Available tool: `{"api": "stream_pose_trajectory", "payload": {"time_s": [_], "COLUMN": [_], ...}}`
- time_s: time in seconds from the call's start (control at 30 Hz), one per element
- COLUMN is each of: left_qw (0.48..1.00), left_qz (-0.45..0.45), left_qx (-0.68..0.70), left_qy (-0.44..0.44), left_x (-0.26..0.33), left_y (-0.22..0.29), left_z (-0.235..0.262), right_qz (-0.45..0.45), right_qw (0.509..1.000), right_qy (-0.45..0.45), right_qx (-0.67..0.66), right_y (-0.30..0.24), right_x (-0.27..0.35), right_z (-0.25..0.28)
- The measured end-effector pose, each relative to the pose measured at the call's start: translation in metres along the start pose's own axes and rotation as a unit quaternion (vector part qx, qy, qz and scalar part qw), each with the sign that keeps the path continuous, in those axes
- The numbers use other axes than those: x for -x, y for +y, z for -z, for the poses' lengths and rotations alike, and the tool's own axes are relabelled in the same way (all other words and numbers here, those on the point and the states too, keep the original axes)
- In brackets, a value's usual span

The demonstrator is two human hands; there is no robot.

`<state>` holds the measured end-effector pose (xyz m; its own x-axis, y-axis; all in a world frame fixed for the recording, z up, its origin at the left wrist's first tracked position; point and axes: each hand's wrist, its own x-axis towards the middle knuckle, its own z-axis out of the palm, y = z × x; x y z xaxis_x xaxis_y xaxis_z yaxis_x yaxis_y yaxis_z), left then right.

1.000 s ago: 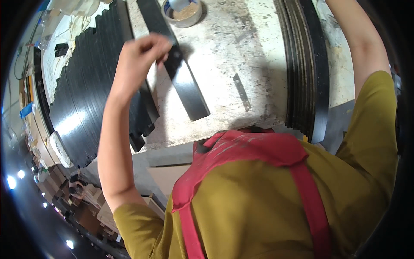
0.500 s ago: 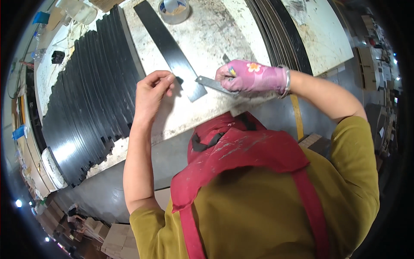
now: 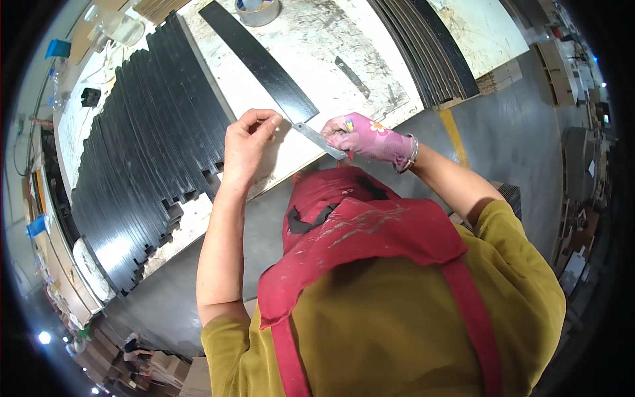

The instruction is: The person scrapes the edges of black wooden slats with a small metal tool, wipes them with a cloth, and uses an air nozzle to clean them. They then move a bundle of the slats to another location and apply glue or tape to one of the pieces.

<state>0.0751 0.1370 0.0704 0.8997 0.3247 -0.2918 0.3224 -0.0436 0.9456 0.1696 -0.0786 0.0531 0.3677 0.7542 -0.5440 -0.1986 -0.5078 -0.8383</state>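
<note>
My bare left hand (image 3: 247,137) pinches the far tip of a thin grey metal blade (image 3: 316,138) between thumb and fingers. My right hand (image 3: 365,137), in a pink flowered glove, grips the blade's near end. The blade hangs just over the near edge of the white worktable (image 3: 317,49). Right beyond it lies a long black strip (image 3: 259,61), running diagonally away from me. A second small grey blade (image 3: 351,76) rests on the table further right.
Many black strips (image 3: 142,152) lie side by side on the table's left. Another stack of black strips (image 3: 423,46) lies on the right. A round tape roll (image 3: 258,9) sits at the far end. Grey floor (image 3: 489,126) and boxes lie to the right.
My right hand came in from the far right and took the blade. Both hands then drew back toward me, from over the black strip to the table's near edge.
</note>
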Motion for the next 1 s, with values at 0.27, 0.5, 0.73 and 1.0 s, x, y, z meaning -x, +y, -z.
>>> {"api": "stream_pose_trajectory", "payload": {"time_s": [0.27,0.5,0.73,1.0], "left_qw": [0.996,0.993,0.987,0.995], "left_qz": [0.077,0.103,0.087,-0.014], "left_qx": [0.023,0.052,0.121,0.07], "left_qy": [-0.05,-0.039,0.059,0.068], "left_x": [0.005,0.01,0.013,-0.056], "left_y": [0.008,-0.003,-0.013,0.012], "left_z": [-0.009,-0.015,-0.015,-0.031], "right_qz": [0.126,0.187,0.182,0.136], "right_qw": [0.99,0.976,0.972,0.794], "right_qy": [-0.047,-0.099,0.135,0.326], "right_qx": [-0.03,-0.043,-0.058,0.494], "right_y": [-0.007,-0.006,0.007,0.003], "right_x": [-0.001,-0.007,0.012,0.0], "right_z": [0.014,0.016,0.036,0.07]}}
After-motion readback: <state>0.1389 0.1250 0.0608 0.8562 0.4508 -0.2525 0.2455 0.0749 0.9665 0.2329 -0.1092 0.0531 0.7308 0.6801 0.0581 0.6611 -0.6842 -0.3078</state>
